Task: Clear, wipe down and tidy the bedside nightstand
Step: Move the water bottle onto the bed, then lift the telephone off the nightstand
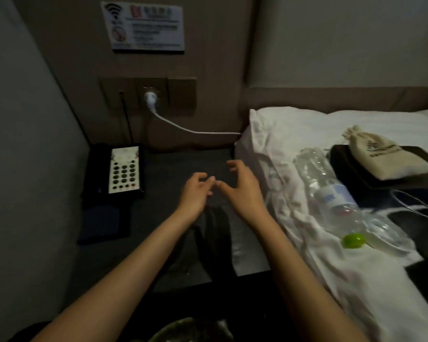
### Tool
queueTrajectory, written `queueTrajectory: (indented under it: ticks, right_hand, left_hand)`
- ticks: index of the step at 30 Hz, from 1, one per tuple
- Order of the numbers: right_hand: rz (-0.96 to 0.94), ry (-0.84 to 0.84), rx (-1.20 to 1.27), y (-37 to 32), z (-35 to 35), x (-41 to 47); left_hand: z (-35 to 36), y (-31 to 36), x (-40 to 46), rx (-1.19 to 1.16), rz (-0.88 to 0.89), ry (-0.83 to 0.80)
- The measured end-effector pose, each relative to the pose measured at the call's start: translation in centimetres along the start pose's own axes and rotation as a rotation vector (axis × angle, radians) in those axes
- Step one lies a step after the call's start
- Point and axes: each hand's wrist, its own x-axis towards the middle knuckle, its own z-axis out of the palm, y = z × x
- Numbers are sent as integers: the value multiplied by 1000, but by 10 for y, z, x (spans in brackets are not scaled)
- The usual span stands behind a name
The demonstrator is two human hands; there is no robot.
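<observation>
Dark cloth (214, 233) lies on nightstand tabletop (158, 218), trailing over near edge beneath wrists. Left hand (195, 193) and right hand (242, 191) hover above it, fingers loosely curled, each grip released, holding nothing. Risk: wiping sweep leftward knocks phone (120, 169); black cord behind (126, 119) may snag. Bottle (331, 186) on bed could roll.

nightstand (173, 159) top: dark grey, plain. dark cloth (215, 233) at centre: near-black. phone (116, 171) at left: black body, white keypad panel with dark round keys. wall sign (147, 27) at upper left: white, black wifi mark, red logo, red no-smoking ring. plug and cable (150, 98): white. bedding (294, 134) at right: white. bottle (331, 191): clear, white-blue label, green cap (353, 240). pouch (386, 154): beige, dark print, on black tray (344, 154).
</observation>
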Motion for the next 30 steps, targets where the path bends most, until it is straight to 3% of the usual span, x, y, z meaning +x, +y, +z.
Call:
queueTrajectory:
  ticks: [4, 8, 12, 15, 19, 22, 30]
  right_hand:
    - [156, -264, 272, -16, 68, 34]
    - [226, -423, 357, -34, 122, 62]
    - [289, -505, 381, -46, 163, 86]
    - [339, -568, 409, -50, 184, 97]
    - [424, -659, 541, -50, 202, 102]
    - [445, -666, 615, -50, 207, 104]
    - [461, -642, 747, -56, 199, 110]
  left_hand:
    - [-85, -28, 27, 76, 21, 233]
    - [-163, -53, 53, 383, 58, 453]
    - [-216, -75, 75, 562, -63, 511]
    - [-241, -91, 91, 599, -208, 448]
    - [-252, -106, 101, 226, -215, 279]
    - [-253, -106, 104, -65, -188, 251]
    - [-258, -84, 103, -104, -182, 271]
